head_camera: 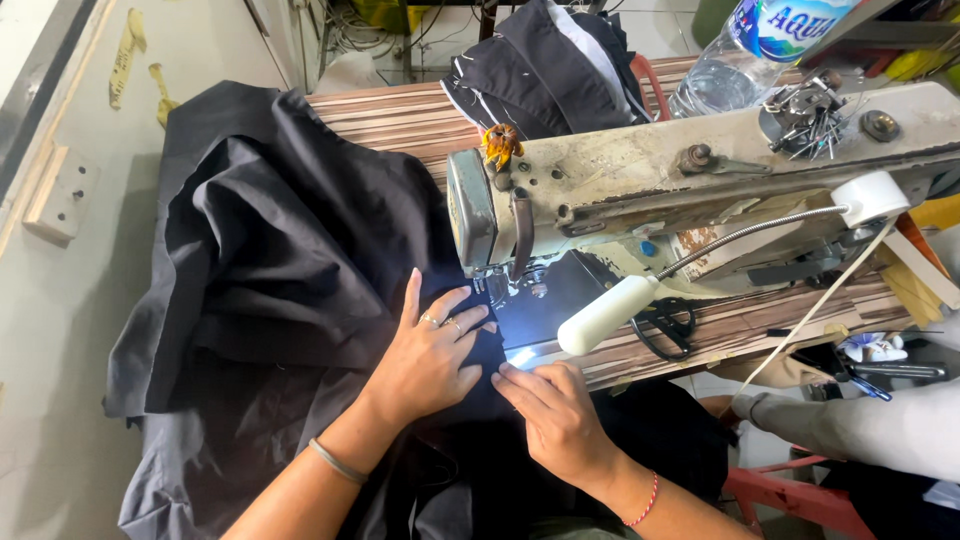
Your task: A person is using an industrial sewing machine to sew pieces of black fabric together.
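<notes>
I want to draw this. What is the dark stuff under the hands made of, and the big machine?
The dark cloth looks like thin woven fabric, matte: it folds and creases softly under the left hand and right hand. The sewing machine seems painted metal: its cream coat is chipped and worn, showing darker patches.

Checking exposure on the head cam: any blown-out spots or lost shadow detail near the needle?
Head view: lamp glare clips the spot beside the right hand; dark fabric under the left hand keeps its folds; focus sharp, edges bowed slightly.
</notes>
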